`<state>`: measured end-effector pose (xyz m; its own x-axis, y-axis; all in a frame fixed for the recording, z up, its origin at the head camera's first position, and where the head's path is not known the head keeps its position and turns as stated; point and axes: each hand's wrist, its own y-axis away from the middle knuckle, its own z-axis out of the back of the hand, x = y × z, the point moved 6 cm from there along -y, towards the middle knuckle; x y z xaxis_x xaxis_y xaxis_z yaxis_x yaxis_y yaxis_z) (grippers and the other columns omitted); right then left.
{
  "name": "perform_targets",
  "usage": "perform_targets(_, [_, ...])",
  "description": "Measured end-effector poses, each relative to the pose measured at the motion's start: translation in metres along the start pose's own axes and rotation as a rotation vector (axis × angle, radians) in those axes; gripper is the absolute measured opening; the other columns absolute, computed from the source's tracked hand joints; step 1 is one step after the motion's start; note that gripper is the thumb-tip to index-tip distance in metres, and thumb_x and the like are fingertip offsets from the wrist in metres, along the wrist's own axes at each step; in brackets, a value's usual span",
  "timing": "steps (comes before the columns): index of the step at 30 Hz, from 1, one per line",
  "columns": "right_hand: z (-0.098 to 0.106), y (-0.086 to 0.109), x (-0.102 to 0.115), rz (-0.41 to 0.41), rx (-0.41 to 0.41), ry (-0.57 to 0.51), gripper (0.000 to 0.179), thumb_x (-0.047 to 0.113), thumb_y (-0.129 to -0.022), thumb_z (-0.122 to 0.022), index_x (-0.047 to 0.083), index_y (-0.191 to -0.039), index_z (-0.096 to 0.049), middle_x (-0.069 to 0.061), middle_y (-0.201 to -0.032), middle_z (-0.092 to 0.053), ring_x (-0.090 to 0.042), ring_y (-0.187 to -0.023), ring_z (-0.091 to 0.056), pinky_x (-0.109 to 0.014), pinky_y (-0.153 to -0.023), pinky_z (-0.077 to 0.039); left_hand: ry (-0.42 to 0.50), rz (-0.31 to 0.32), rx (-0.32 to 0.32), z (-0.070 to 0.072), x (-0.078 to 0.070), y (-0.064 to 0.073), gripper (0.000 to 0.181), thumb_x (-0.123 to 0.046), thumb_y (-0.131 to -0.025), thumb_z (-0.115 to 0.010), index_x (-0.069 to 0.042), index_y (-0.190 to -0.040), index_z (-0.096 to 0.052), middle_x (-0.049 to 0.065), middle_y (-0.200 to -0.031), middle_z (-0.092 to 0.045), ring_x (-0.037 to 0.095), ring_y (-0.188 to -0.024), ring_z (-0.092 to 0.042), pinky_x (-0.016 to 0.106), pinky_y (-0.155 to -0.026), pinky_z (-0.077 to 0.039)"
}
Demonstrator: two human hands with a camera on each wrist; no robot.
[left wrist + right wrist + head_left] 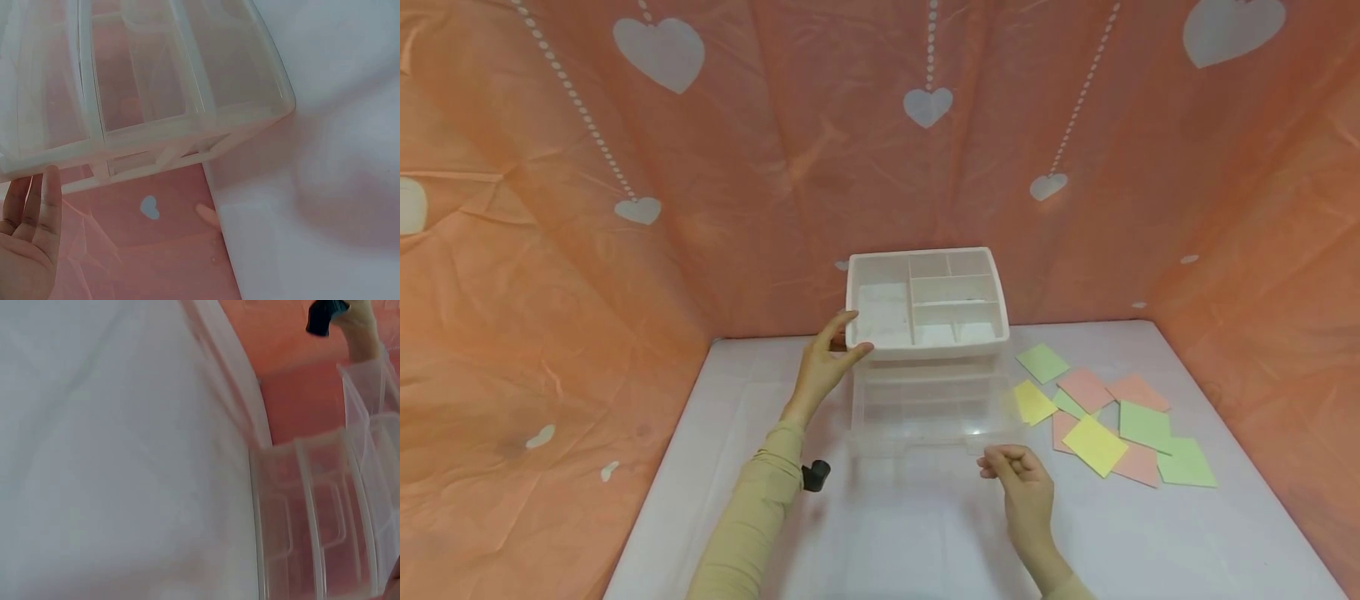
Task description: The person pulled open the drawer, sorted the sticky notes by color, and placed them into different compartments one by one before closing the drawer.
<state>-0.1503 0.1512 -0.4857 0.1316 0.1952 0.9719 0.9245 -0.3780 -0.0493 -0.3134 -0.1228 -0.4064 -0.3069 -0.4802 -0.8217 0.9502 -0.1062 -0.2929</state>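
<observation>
A white plastic drawer organizer (928, 354) with a divided tray top stands at the back of the table. My left hand (826, 362) holds its front left corner, thumb on the front rim and fingers along the side. In the left wrist view, the fingers (50, 194) lie against the organizer's edge (100, 147). A clear drawer (925, 408) sticks out from the front, below the tray. My right hand (1018, 483) has its thumb and curled fingers at the right part of the drawer's front edge. The right wrist view shows the pulled-out drawer (369, 456) above lower closed ones.
Several green, pink and yellow square paper notes (1093, 446) lie spread and overlapping to the right of the organizer. A black wrist camera (815, 475) sits on the left forearm. Orange cloth (790, 167) with white hearts hangs behind the white table (895, 533) and at both sides.
</observation>
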Motion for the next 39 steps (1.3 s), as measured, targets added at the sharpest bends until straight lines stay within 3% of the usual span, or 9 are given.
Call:
perform_targets(8, [0.038,-0.017,0.009,0.126,-0.022,-0.025,0.007,-0.007,-0.086,-0.059,-0.002,-0.083,-0.06,0.003,-0.072,-0.067,-0.008,-0.063,-0.064,-0.018,-0.061,-0.052,0.007,-0.003,0.004,-0.001,0.001,0.0,0.061,-0.041,-0.078,-0.072,-0.028,-0.133,-0.049,0.012,-0.111,-0.063,0.024,-0.094,-0.061,0.042,-0.082,-0.05])
perform_targets(19, [0.096,-0.046,0.01,0.138,-0.131,0.045,0.016,-0.01,-0.084,-0.059,0.002,-0.095,-0.059,0.007,-0.073,-0.065,-0.004,-0.058,-0.056,-0.012,-0.055,-0.045,-0.002,-0.001,-0.01,-0.002,0.003,-0.001,0.059,-0.038,-0.078,-0.073,-0.029,-0.132,-0.05,0.01,-0.11,-0.064,0.023,-0.092,-0.062,0.041,-0.081,-0.05])
perform_targets(24, [0.119,-0.057,0.006,0.081,-0.169,0.211,0.026,-0.003,-0.084,-0.063,0.003,-0.109,-0.057,0.013,-0.08,-0.061,0.0,-0.066,-0.053,-0.01,-0.057,-0.042,0.01,0.0,-0.002,-0.002,0.005,-0.001,0.06,-0.038,-0.078,-0.073,-0.029,-0.133,-0.05,0.009,-0.112,-0.062,0.023,-0.093,-0.061,0.041,-0.081,-0.05])
perform_targets(27, [0.131,-0.064,0.004,0.046,-0.176,0.359,0.034,0.003,-0.084,-0.067,0.012,-0.115,-0.056,0.018,-0.087,-0.059,0.004,-0.075,-0.051,-0.007,-0.061,-0.041,0.022,0.009,0.005,-0.003,0.005,0.0,0.061,-0.04,-0.078,-0.073,-0.03,-0.133,-0.049,0.008,-0.113,-0.061,0.023,-0.094,-0.06,0.042,-0.082,-0.049])
perform_targets(31, [0.141,-0.072,0.002,0.034,-0.103,0.538,0.046,0.011,-0.085,-0.067,0.013,-0.127,-0.047,0.024,-0.1,-0.051,0.008,-0.087,-0.048,-0.004,-0.072,-0.038,0.029,0.012,0.008,-0.002,0.005,0.0,0.061,-0.042,-0.078,-0.073,-0.032,-0.133,-0.049,0.008,-0.112,-0.061,0.023,-0.095,-0.059,0.041,-0.082,-0.049])
perform_targets(35, [0.145,-0.076,0.0,0.033,0.036,0.632,0.067,0.016,-0.087,-0.066,-0.001,-0.14,-0.028,0.025,-0.109,-0.04,0.01,-0.094,-0.042,-0.002,-0.076,-0.035,0.03,0.004,0.004,-0.003,0.005,0.0,0.06,-0.042,-0.078,-0.072,-0.033,-0.132,-0.049,0.008,-0.112,-0.061,0.022,-0.094,-0.06,0.041,-0.081,-0.049])
perform_targets(39, [0.151,-0.08,-0.008,-0.008,0.149,0.683,0.082,0.019,-0.087,-0.066,-0.002,-0.146,-0.012,0.0,-0.128,-0.038,0.011,-0.098,-0.034,0.0,-0.077,-0.034,0.024,-0.006,0.001,-0.003,0.005,0.0,0.059,-0.041,-0.079,-0.072,-0.033,-0.133,-0.049,0.008,-0.114,-0.061,0.023,-0.095,-0.06,0.041,-0.082,-0.049])
